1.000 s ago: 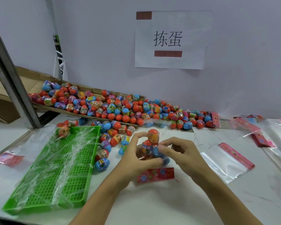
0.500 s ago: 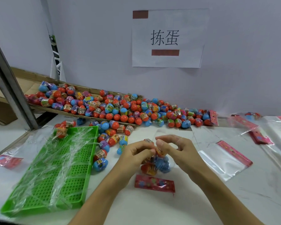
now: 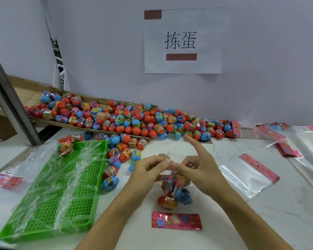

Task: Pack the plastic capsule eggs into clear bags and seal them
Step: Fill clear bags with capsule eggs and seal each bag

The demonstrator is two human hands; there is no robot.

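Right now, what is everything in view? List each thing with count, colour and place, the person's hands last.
Plastic capsule eggs: too many to count; orange, blue, purple; heaped along the wall and spilling onto the table.
Flat cardboard tray: one, brown, under the left part of the heap.
Clear bag of eggs: one, red printed header towards the camera, below the hands, holding a few eggs.
Green perforated plastic tray: one, left, draped with clear film.
Empty clear bags with red headers: several, right; one more at the far left edge.
White paper sign: one, black characters, on the wall.
Grey metal post: one, far left.
Left hand: pinches the bag's top.
Right hand: pinches the bag's top, forefinger pointing out.
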